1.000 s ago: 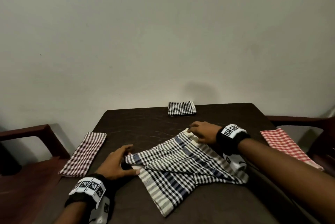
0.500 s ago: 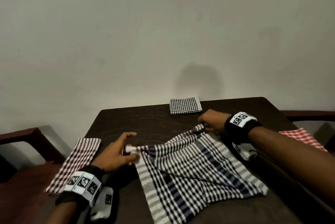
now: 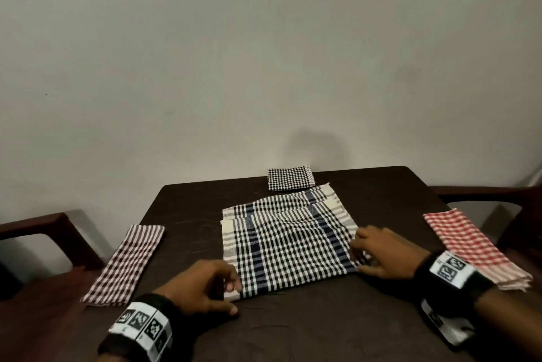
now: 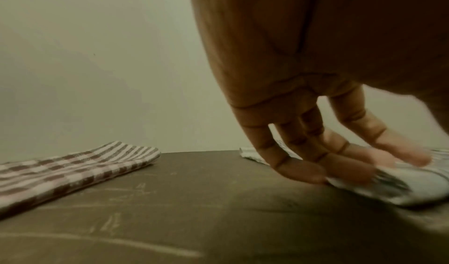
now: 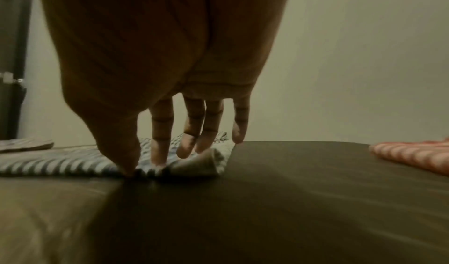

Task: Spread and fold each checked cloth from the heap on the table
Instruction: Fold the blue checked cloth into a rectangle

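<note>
Dark table (image 3: 381,194): left hand (image 3: 202,288) grip pinches blue-black checked cloth (image 3: 287,244) corner; right hand (image 3: 384,253) grip pinches opposite corner; square-code wristbands (image 3: 140,323).

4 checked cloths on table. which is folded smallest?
The fine black-and-white check cloth at the far edge of the table: a compact square. The brown cloth and red cloth are long strips; the blue-striped cloth lies widest.

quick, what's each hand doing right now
left hand: pinches the blue-checked cloth at its near left corner
right hand: pinches its near right corner

Red cloth (image 5: 413,156) blurred, cut off (right edge).
</note>
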